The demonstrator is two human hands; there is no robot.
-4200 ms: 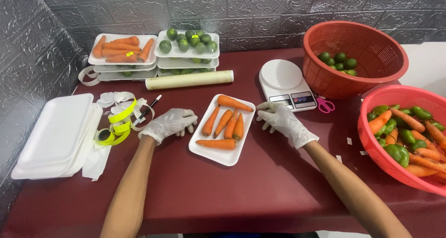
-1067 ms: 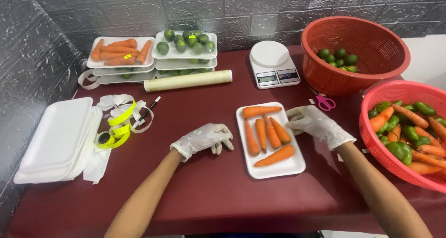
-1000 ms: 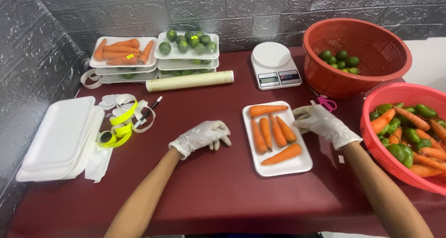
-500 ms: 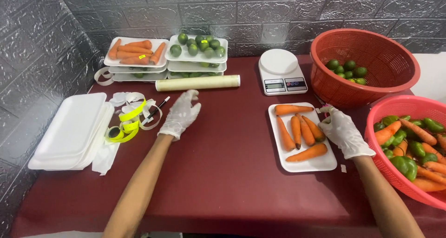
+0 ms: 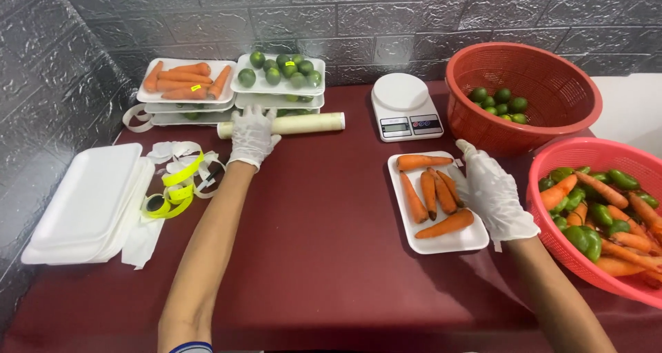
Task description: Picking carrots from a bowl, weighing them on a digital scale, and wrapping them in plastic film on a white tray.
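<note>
Cling-film roll [image 5: 295, 124]: lying flat on the dark red table [image 5: 324, 243], just in front of the stacked trays at the back wall.
My left hand [image 5: 252, 135]: gloved in white, reached forward and laid over the roll's left part, fingers together and curled down on it; I cannot tell from here whether they grip it.
My right hand [image 5: 494, 196]: gloved too, flat against the right edge of the foam tray of carrots [image 5: 437, 203], fingers extended and close together, touching the rim.
Carrots on that tray: five, one crosswise at the top, one slanted at the bottom.
Behind: kitchen scale [image 5: 405, 107], near the tray, apart from it.
Right side: red basket of limes [image 5: 522, 96]; nearer basket of carrots and green peppers [image 5: 598, 218].
Left side: stack of empty foam trays [image 5: 87, 203], yellow tape [image 5: 172, 191] beside it.
Back: packed tray of carrots [image 5: 185, 81], packed tray of limes [image 5: 279, 73].
</note>
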